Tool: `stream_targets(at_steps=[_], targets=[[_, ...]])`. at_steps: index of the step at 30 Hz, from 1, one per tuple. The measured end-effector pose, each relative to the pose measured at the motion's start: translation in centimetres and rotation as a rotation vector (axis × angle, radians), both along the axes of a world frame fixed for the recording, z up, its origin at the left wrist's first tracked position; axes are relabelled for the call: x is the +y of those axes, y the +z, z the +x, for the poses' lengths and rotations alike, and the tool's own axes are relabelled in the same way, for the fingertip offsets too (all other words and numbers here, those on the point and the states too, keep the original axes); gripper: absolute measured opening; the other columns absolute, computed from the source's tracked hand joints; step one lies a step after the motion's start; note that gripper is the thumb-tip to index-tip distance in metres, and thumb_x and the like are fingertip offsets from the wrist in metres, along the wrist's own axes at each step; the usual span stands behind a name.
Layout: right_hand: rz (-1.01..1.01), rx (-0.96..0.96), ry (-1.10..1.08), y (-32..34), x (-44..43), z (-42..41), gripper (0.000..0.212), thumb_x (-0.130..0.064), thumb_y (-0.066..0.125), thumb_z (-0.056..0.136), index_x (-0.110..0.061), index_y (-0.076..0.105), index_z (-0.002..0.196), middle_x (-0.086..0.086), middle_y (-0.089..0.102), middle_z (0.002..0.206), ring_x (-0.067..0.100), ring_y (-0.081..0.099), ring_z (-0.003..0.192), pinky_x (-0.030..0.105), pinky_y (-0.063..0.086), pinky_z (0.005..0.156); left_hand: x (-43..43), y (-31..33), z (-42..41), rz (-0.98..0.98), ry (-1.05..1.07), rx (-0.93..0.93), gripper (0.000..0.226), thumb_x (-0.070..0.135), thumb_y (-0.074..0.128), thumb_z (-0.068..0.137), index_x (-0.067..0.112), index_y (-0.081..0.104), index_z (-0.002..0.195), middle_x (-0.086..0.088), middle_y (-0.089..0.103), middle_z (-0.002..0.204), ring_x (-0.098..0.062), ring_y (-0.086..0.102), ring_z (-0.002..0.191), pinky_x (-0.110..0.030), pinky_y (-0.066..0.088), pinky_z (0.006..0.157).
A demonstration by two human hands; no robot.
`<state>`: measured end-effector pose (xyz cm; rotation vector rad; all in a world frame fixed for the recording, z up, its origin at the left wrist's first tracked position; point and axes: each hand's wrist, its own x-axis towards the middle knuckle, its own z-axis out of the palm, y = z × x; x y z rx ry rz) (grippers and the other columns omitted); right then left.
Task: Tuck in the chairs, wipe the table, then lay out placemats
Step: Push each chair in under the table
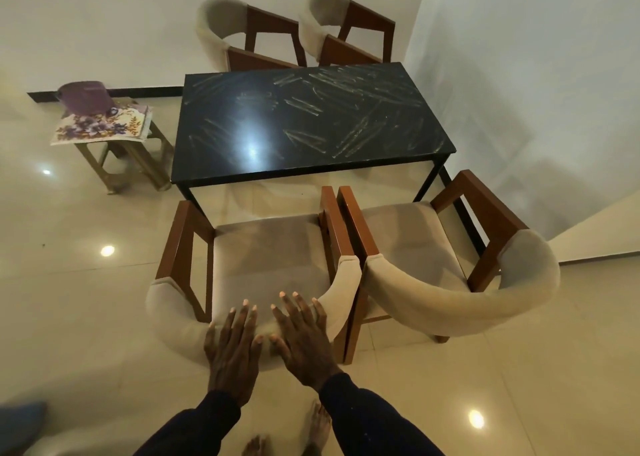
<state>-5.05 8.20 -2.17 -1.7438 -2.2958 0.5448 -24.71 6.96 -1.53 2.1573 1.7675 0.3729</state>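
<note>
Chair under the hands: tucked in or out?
Out. The chair shows its whole seat, none under the table. Left hand and right hand rest on its back.

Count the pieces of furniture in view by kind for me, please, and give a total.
Chairs: 4
Table: 1
Stool: 1
Total: 6

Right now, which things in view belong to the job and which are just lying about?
Job: near-left chair, with left hand and right hand flat on its backrest; near-right chair; far-left chair; far-right chair; streaked table; floral placemats.
Lying about: stool; purple item on the placemats, unidentifiable.
</note>
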Motion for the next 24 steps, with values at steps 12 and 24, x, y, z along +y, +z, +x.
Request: stream_targets(at_steps=[12, 24], targets=[[0.020, -0.012, -0.020, -0.5, -0.5, -0.4, 0.062, -0.060, 0.024, 0.113, -0.035, 0.021, 0.169, -0.002, 0.009, 0.180, 0.024, -0.003, 0.166, 0.059, 0.000, 0.128, 0.3, -0.8, -0.1, 0.045, -0.020, 0.042, 0.066, 0.055, 0.015, 0.112, 0.018, 0.041, 0.159, -0.010, 0.039, 0.168, -0.034, 0.037, 0.153, -0.071, 0.035, 0.116], [0.003, -0.070, 0.004, 0.1, -0.3, -0.1, 0.060, -0.054, 0.027, 0.113, -0.036, 0.016, 0.170, -0.002, 0.002, 0.180, 0.021, -0.012, 0.165, 0.060, -0.002, 0.132, 0.3, -1.4, -0.8, 0.006, -0.068, 0.001, 0.062, 0.050, 0.022, 0.112, 0.020, 0.035, 0.164, -0.004, 0.023, 0.175, -0.029, 0.022, 0.162, -0.065, 0.022, 0.125]])
